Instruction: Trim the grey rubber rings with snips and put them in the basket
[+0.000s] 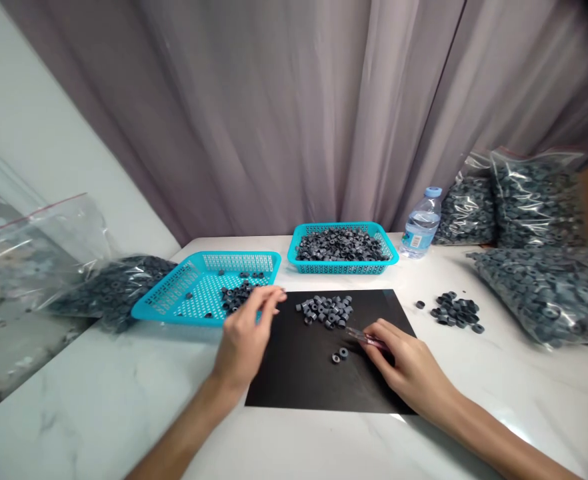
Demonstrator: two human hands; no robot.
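Observation:
A black mat (304,380) lies on the white table with a small heap of grey rubber rings (325,311) at its far side and two loose rings (340,355) near its middle. My left hand (247,340) hovers at the mat's left edge beside the near teal basket (174,297), fingertips pinched on a ring I can barely make out. My right hand (404,363) rests on the mat, closed on a thin pink tool (367,339) whose tip points at the two loose rings.
A second teal basket (343,267) full of rings stands behind the mat. A water bottle (421,227) and several clear bags of rings (534,267) are at the right, another ring pile (457,312) beside the mat, and a bag (109,287) at the left.

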